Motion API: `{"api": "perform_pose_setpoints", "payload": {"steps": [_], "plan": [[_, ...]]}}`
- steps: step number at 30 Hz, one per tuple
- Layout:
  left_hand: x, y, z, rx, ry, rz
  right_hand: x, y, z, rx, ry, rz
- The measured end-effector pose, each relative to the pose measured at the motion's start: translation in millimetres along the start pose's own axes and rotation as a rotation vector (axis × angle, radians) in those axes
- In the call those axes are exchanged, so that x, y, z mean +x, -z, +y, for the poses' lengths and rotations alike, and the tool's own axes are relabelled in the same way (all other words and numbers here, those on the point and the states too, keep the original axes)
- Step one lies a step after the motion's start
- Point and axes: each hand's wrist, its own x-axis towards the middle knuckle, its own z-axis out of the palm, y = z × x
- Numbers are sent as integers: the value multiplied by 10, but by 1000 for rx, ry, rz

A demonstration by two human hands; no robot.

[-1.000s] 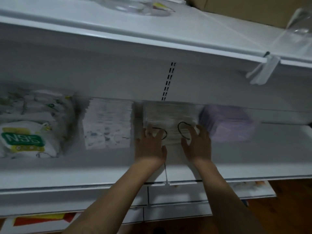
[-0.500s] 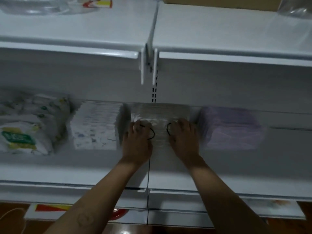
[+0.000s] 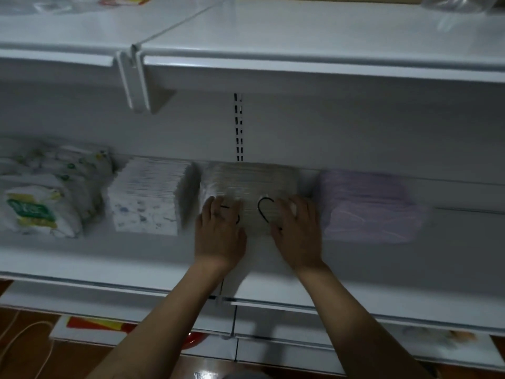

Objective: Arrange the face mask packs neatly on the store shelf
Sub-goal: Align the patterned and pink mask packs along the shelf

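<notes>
At the centre of the frame a grey stack of mask packs is seen on the white shelf, its far end close to the back wall. The left hand and right hand are laid on its near end, fingers nearly straight and slightly spread, with nothing gripped. A black loop is shown between them. A purple stack is set just right, a patterned stack just left, and blurred bags far left.

Your shelf carries, from left to right, wrapped packs, the left mask stack, the middle mask stack and the right mask stack.
</notes>
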Motion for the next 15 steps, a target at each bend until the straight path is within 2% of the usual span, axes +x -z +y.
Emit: {"api": "perform_pose_setpoints", "payload": {"steps": [3,9,12,15], "plan": [[-41,-66,342,-4,-51,-36,-122,167,90,2,-57,10],[-111,-332,1198,-27,-374,-15,-401,777,732,-90,-188,164],[-39,-449,1552,-38,-484,42,-573,1046,1198,-150,-292,147],[114,-555,1741,-16,-479,-15,-622,1123,1568,-122,-422,82]]}}
